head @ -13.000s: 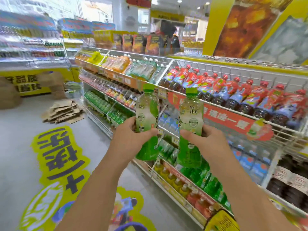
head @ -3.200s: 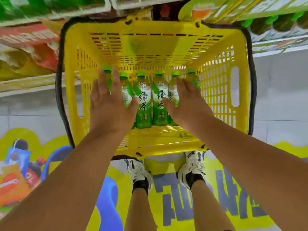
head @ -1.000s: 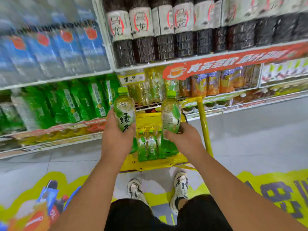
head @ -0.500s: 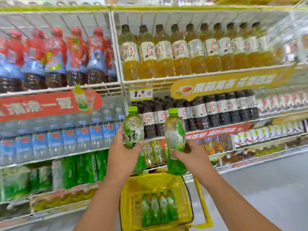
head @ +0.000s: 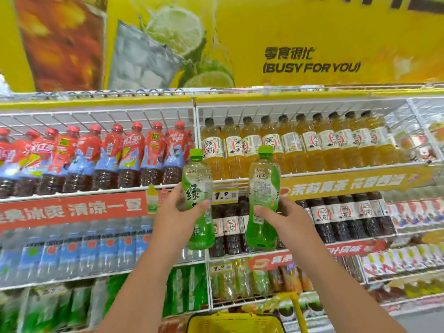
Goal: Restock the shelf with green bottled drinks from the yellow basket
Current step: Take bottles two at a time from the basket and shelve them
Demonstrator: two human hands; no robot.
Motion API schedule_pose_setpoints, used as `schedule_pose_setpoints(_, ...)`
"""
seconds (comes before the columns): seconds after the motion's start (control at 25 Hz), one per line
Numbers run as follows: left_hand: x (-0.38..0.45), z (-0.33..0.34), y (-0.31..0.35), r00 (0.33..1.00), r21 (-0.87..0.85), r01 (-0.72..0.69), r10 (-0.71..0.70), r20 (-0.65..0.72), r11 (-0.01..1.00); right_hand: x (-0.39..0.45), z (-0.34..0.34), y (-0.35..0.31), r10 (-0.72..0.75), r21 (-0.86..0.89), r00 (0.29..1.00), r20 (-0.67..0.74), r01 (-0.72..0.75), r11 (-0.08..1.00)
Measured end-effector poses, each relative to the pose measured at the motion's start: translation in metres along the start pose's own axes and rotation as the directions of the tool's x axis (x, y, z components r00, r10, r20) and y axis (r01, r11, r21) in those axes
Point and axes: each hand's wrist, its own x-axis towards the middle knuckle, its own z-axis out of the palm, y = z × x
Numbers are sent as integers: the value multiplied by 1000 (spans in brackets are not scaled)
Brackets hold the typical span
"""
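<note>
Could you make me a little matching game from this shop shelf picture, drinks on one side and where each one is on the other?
Things:
1. red-capped bottles
2. amber tea bottles
3. dark tea bottles
4. green bottle with big characters facing us

Places:
A. top shelf, right bay
B. in the left hand
C. top shelf, left bay
D. second shelf, right bay

Pairs: 1-C, 2-A, 3-D, 4-B

**Operator appearance: arms and hands**

Left hand (head: 176,213) and right hand (head: 286,216): bare, no gloves, rings or watch visible. Both forearms bare to the frame edge; no sleeve, wristband or marking in view.
</note>
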Motion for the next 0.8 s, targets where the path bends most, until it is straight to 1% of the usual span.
schedule_pose_setpoints(0.12, -4, 8, 16, 999, 25, -32, 33, -43, 999, 11, -12, -9, -34, 5, 999, 39, 34, 999)
schedule_pose_setpoints(0.2, -9, 19, 27, 994, 49, -14, 20, -105, 999, 17, -22, -16, -61, -25, 995, 79, 63, 998)
schedule_pose_setpoints(0.36, -22, 37, 48, 973, 42, 1, 8, -229, 999, 33, -41, -23, -100, -87, 977, 190, 118, 989)
schedule_pose_setpoints(0.44, -34, 40, 55, 953, 55, 11, 6, -304, 998, 36, -47, -24, -104, -86, 959, 265, 131, 988)
schedule_pose_setpoints(0.56, -61, 35, 62, 921, 59, 47, -20, -389, 997, 30, -45, -29, -120, -33, 923, 366, 141, 989)
schedule_pose_setpoints(0.72, -104, 7, 66, 868, 83, 110, -55, -494, 990, 17, -20, -41, -143, 23, 878, 456, 149, 989)
schedule_pose_setpoints(0.8, -124, -17, 68, 826, 97, 149, -69, -559, 984, 5, 0, -49, -163, 66, 852, 498, 150, 986)
